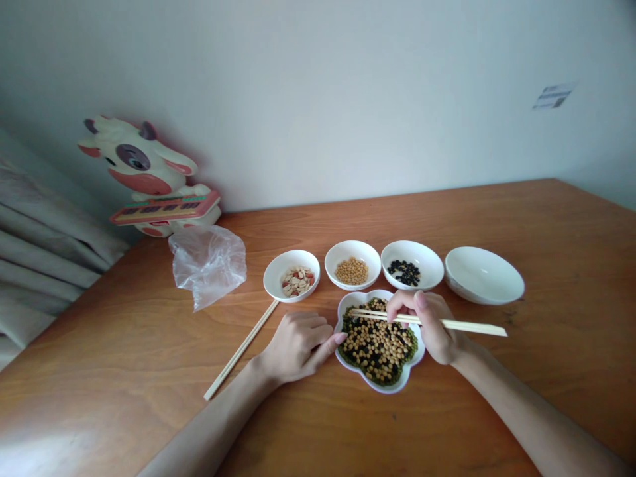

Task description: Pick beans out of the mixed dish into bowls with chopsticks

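Tabletop dish (385, 387) partly hidden by right hand (430, 328)

here we go: four bowls (479, 262), one flower dish (380, 389), one bag (209, 265), one toy cow (139, 165), one left hand (293, 348), one right hand (427, 328), one loose chopstick (241, 350), and in that grip two chopsticks (472, 326), i think, hard to split them from here!

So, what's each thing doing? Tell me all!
Right hand: gripping wooden chopsticks.
Left hand: resting on the table.
Flower-shaped dish: heaped with mixed beans.
Loose chopstick: lying on the table.
Plastic bag: crumpled.
Peanut bowl: small heap.
Soybean bowl: small heap.
Black bean bowl: small heap.
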Demonstrator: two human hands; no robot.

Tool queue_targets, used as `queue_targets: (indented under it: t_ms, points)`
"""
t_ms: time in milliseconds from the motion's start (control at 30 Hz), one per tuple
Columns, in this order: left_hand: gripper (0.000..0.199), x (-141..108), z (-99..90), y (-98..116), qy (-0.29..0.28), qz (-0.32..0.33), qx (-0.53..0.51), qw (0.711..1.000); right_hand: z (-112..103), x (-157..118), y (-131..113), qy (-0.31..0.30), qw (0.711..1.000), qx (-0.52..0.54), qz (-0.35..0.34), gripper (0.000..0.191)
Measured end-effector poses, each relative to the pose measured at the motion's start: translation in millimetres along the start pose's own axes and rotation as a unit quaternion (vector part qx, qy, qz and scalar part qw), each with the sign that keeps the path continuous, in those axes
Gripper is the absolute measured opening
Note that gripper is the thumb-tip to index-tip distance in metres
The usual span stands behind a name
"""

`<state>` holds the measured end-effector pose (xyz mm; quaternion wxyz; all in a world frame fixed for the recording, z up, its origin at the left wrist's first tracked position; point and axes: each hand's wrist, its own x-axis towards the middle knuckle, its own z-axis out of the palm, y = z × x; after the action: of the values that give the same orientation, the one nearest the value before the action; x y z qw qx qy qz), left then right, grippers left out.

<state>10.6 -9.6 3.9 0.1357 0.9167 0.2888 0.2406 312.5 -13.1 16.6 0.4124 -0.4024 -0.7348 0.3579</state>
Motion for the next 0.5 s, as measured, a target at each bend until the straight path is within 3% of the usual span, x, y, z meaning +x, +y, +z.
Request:
queue_targets:
  t_ms: [300,500]
  points:
    - [0.047,2.8,3.2,13.9,0.032,-0.030,0.028,0.999,2.2,2.5,-6.0,-0.004,1.000,-0.017,-0.004,0.070]
    - [0.050,2.3,2.9,17.0,0.019,-0.063,0.046,0.997,3.4,3.8,-6.0,-0.001,1.000,-0.026,-0.014,0.070]
